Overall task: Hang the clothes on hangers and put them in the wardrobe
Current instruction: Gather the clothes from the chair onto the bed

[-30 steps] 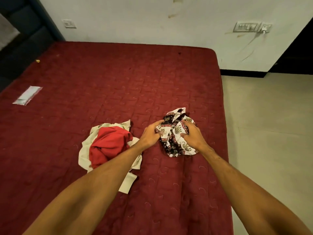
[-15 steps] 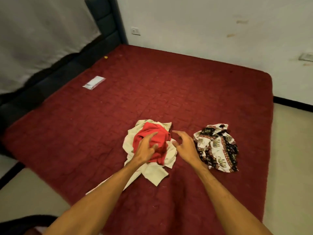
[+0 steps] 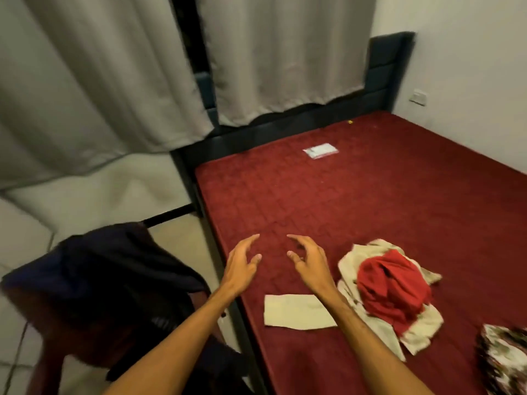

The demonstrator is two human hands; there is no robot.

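A crumpled red garment (image 3: 393, 283) lies on top of a cream garment (image 3: 299, 310) on the dark red mattress (image 3: 356, 201). A black-and-white patterned garment (image 3: 504, 357) sits at the right edge of the view, partly cut off. My left hand (image 3: 241, 266) and my right hand (image 3: 309, 262) hover side by side over the mattress, left of the pile, with relaxed fingers and nothing in them. No hanger or wardrobe is in view.
A dark cloth (image 3: 114, 269) is draped over a reddish-brown chair (image 3: 51, 337) on the floor left of the bed. Grey curtains (image 3: 271, 58) hang behind the dark headboard (image 3: 387, 67). A small clear packet (image 3: 320, 151) lies near the head of the mattress.
The view has swung left toward the curtains and chair. Both hands left the patterned garment, passed over the red and cream pile, and now hover empty to its left.
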